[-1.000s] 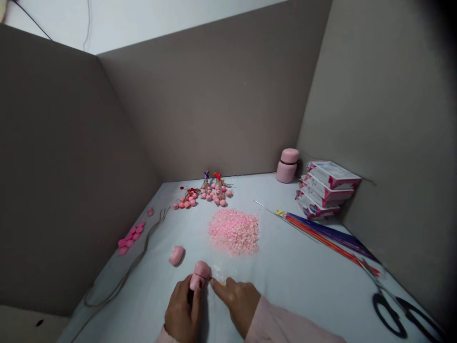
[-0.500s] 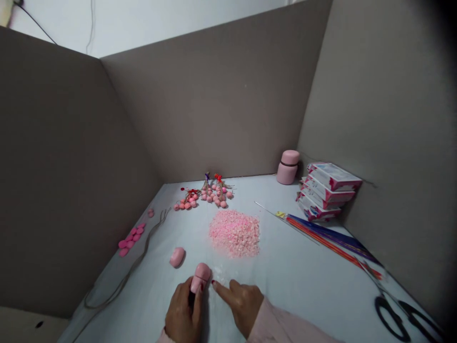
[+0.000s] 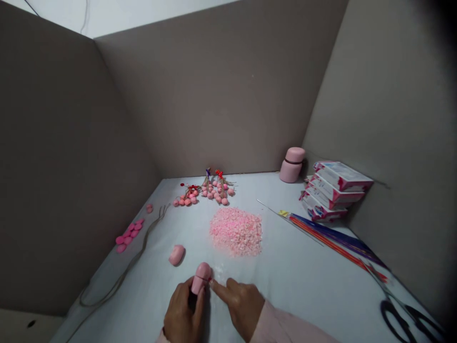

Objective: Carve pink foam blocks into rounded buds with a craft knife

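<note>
My left hand (image 3: 182, 309) is wrapped round a small pink round-topped case (image 3: 202, 277), with a dark seam across its upper part and a dark lower end between my fingers. Close on its right is my right hand (image 3: 241, 305); its index finger is stretched out, the tip at the seam, and the other fingers are curled with nothing seen in them. A rounded pink piece (image 3: 176, 255) lies to the left of the case. Beyond both hands spreads a heap of pink crumbs (image 3: 236, 232).
Bunches of pink beads (image 3: 215, 191) on cords lie at the back. On the left are flat pink discs (image 3: 129, 234) and a loose cord (image 3: 134, 259). To the right: a pink jar (image 3: 291, 166), stacked boxes (image 3: 337, 190), coloured sticks (image 3: 332, 240), scissors (image 3: 392, 305). Grey panels (image 3: 228, 95) enclose the table.
My right index fingertip has moved slightly left, up to the side of the pink case. My left hand keeps its grip. The view has tilted down a little.
</note>
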Demonstrator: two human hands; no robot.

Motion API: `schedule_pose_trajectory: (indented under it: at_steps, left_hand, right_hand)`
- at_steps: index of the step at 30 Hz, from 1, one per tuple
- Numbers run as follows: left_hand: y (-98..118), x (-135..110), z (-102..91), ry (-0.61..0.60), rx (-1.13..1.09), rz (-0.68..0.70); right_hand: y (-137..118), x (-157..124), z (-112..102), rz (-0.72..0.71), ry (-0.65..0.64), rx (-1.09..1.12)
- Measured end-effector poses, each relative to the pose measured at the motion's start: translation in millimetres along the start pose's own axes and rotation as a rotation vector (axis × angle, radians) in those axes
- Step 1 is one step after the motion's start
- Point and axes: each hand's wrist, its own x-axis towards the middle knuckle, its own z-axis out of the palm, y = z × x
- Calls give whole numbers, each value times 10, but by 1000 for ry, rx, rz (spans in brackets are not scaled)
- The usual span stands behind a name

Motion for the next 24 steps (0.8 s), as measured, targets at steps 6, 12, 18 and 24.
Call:
schedule_pose_trajectory:
  at_steps: [6,12,18,24]
  left_hand:
    - [27,16,-30,10,-22,9]
    - [4,22,-37,-20,-50,18]
    - [-17,27,-39,-39,-55,32]
    - [-31,30,-39,-42,-53,38]
  right_hand:
    - [-12,8,-2,10,-10,-12]
    - [8,-22,78,-2,33,-50]
    - [-4,-26,76,0,58,-134]
    - [-53,-9,85,17,90,-192]
